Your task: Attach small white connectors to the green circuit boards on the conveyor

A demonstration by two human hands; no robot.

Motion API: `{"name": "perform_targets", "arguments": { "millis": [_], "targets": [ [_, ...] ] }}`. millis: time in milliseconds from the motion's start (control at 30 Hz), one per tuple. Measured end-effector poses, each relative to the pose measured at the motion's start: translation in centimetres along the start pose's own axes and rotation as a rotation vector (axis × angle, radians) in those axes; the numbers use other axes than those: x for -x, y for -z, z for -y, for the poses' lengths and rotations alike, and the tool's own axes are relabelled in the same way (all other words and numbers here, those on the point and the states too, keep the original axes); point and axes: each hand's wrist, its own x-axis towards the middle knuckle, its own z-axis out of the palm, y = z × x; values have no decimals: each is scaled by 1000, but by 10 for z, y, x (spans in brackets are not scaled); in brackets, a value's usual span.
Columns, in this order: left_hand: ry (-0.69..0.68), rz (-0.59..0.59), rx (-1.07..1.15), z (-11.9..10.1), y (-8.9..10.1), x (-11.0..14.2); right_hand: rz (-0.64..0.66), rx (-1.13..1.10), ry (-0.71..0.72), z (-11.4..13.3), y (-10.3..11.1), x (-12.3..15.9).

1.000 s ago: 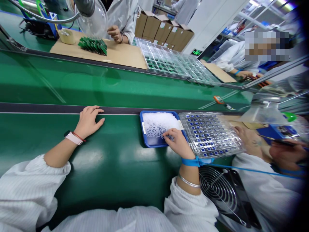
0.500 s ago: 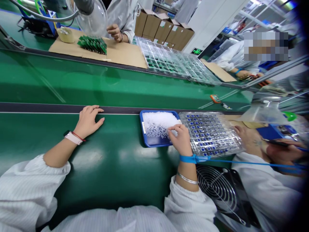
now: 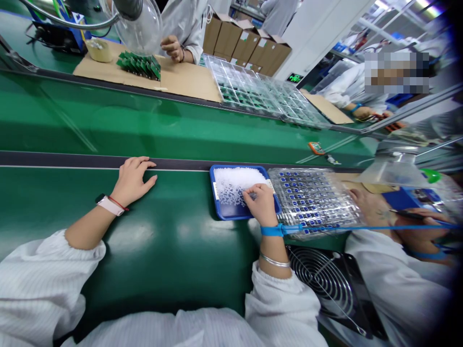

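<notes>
In the head view, the right hand [image 3: 262,204] is shifting toward nine o'clock, its fingertips bunching over the blue tray [image 3: 231,212]; whether they are pinching any white pieces [image 3: 238,179], heaped toward ten o'clock, I cannot tell. The left hand [image 3: 133,182] is resting loosely spread, the tray lying at its three o'clock.

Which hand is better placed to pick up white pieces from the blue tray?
Probably the right hand: it is over the blue tray, its fingertips beside the white pieces. The left hand lies well off to the tray's left.
</notes>
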Motion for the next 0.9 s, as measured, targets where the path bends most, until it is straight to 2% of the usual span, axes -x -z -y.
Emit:
{"name": "perform_targets", "arguments": {
  "millis": [267,400,533,600,733,900],
  "targets": [
    [1,4,19,1,0,0,-25,96,36,6,-4,-1],
    [2,4,27,0,0,0,-21,31,23,3,-1,-2],
    [3,3,22,0,0,0,-11,-74,0,-1,12,1],
    [4,6,23,-1,0,0,60,-119,19,0,19,5],
    [7,7,14,-1,1,1,284,-179,70,7,28,13],
    [8,11,13,-1,2,0,322,-162,74,15,27,14]
  ]
}}
